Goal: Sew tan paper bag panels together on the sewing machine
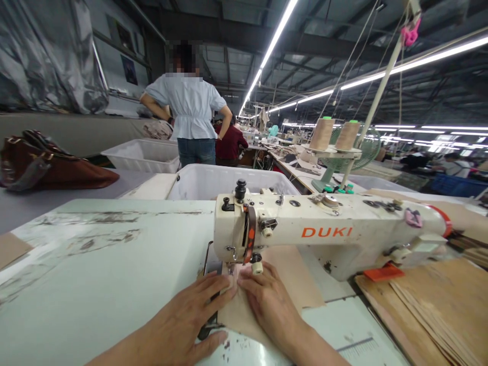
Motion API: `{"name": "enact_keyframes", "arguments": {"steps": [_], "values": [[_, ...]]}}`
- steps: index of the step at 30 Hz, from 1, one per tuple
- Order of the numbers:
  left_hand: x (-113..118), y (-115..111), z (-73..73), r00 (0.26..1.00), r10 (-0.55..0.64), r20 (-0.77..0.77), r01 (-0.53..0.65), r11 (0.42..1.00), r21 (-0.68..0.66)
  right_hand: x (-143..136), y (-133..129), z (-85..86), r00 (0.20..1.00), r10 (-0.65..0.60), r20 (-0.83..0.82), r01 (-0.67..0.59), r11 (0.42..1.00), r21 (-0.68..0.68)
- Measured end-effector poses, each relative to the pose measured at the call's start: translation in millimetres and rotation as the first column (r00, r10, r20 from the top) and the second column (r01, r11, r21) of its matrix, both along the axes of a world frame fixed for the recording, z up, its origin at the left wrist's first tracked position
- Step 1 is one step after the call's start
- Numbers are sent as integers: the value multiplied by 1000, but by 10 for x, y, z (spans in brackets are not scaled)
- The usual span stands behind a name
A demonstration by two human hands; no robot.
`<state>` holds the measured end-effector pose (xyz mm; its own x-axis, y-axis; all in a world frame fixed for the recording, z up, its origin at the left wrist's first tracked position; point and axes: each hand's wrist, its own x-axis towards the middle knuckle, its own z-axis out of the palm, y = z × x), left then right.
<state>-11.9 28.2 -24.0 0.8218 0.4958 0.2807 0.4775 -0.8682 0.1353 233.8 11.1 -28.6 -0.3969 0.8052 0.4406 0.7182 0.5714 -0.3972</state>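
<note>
A beige piece of fabric (238, 311) lies under the needle area of a white sewing machine (282, 229) marked DUKI, and part of it extends to the right behind my hand. My left hand (190, 312) rests at the fabric's left edge, fingers stretched toward the needle and thumb apart on the table. On the fabric's right side my right hand (269, 297) lies with its fingers pressing down, their tips near the presser foot. Both hands are open. The needle tip and the stitching line are mostly hidden by the fingers and the machine head.
A brown board (438, 300) with beige pieces is at right, near an orange-red object (383, 273). Behind the machine are a white bin (232, 178), two thread cones (323, 134) and a green fan (364, 147). A brown bag (57, 165) is far left. A person (194, 109) stands ahead.
</note>
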Motion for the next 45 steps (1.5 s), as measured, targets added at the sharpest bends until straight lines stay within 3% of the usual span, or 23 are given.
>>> {"name": "enact_keyframes", "arguments": {"steps": [3,12,20,26,34,45], "values": [[-1,44,-58,1000,4,22,-4,1000,-2,-2,20,-36,998,20,-65,-20,1000,-6],[19,143,-183,999,41,27,-41,999,-10,-20,78,-34,999,-29,-17,29,1000,5],[102,133,-24,999,30,29,-27,994,-108,-9,60,-21,997,-49,-66,47,999,-25],[175,105,13,995,53,79,-44,993,-106,-19,39,-16,992,-67,-109,65,998,-21],[176,123,98,998,51,31,-46,990,-132,-11,65,-50,990,-78,-120,77,997,-16],[238,47,85,996,84,35,-81,992,-101,-16,19,-14,998,-48,43,48,999,-2]]}}
